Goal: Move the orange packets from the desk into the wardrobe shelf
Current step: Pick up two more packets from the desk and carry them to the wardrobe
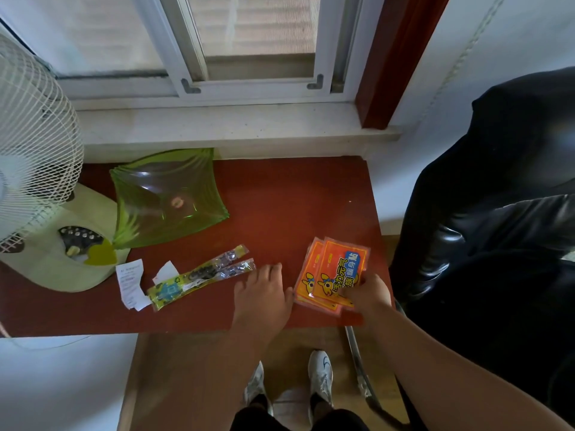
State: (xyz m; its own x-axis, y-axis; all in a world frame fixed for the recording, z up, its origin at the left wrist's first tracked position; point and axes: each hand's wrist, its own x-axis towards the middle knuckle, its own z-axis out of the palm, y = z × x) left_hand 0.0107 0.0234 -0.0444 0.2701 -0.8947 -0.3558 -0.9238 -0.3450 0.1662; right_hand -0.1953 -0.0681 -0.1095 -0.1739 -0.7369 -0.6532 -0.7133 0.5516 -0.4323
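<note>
Nearest the camera, below the desk's front edge, a pair of white shoes (pixel 320 377) stands on the wooden floor. Just past them lies the red desk (pixel 280 197), the reference for everything else.

At the desk's front edge, a little right of its middle, the left hand (pixel 264 293) lies flat on the bare surface, palm down, fingers together and loosely extended, closed on nothing. It sits just beside the orange packets (pixel 329 272), its edge close to the stack's left side; whether it touches them cannot be told.

The orange packets lie in a fanned stack at the desk's front right corner (printed with blue and yellow characters and a cartoon figure). The right hand (pixel 367 293) rests on the stack's near right corner, fingers bent down onto the top packet; whether it pinches the packet or only presses on it cannot be told.

Toward the desk's front left lie two long yellow-green sachets (pixel 199 275) and, beside them, crumpled white paper slips (pixel 130 281). Farther back on the left sits a clear green square dish (pixel 168 194). A white fan (pixel 34 157) stands on the desk's left end.

Off the desk's right side stands a black chair (pixel 497 197). Behind the desk's far edge runs a pale window sill (pixel 217 126).
</note>
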